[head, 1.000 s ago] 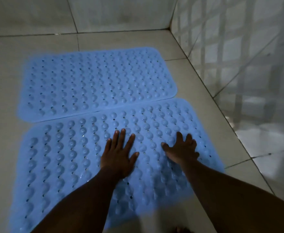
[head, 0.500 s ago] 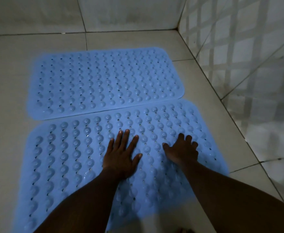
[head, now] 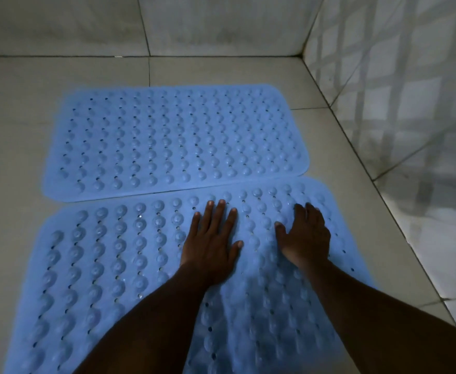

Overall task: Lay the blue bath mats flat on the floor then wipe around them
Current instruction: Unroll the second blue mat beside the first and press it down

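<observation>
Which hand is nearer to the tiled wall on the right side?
Right. The right hand presses the near mat close to its wall-side edge; the left hand lies flat near the mat's middle, farther from the tiled wall.

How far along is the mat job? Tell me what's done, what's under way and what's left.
Done: the far mat lies flat on the floor. Under way: the left hand and right hand press the near mat down, beside the far one. Left: wiping around both; no cloth is in view.
</observation>
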A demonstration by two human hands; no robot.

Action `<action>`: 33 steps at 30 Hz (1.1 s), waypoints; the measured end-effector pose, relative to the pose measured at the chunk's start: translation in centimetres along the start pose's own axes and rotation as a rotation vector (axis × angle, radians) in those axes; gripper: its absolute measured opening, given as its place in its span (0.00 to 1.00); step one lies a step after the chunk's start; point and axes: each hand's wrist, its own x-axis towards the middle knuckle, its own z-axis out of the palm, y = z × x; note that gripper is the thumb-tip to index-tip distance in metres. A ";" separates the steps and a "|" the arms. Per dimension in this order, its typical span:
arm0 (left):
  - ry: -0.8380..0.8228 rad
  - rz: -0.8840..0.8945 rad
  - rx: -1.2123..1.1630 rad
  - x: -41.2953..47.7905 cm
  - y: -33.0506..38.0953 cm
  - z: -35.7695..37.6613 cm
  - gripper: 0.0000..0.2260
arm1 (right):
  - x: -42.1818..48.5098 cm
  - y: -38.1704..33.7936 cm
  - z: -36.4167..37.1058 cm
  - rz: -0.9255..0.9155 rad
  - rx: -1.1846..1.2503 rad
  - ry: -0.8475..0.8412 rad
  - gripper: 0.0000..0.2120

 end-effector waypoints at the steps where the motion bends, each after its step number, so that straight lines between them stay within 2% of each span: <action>1: -0.001 0.010 0.002 0.9 0.3 -0.1 0.33 | 0.7 -0.2 0.1 -0.010 0.012 0.006 0.34; 6: 0.007 0.055 -0.019 6.2 1.8 -0.3 0.33 | 4.7 -1.5 0.7 -0.084 0.046 0.114 0.34; 9: -0.012 0.062 -0.021 8.3 2.2 0.1 0.32 | 6.7 -2.0 1.3 -0.115 0.008 0.120 0.32; 15: 0.108 0.084 -0.017 8.4 1.8 1.6 0.32 | 6.5 -1.6 3.4 -0.113 -0.026 0.243 0.32; 22: 0.109 0.096 0.002 8.3 1.7 1.5 0.32 | 6.6 -1.6 3.6 -0.073 0.080 0.376 0.28; 33: 0.110 0.098 0.024 8.4 1.6 1.9 0.31 | 6.8 -1.6 3.7 -0.056 0.088 0.403 0.24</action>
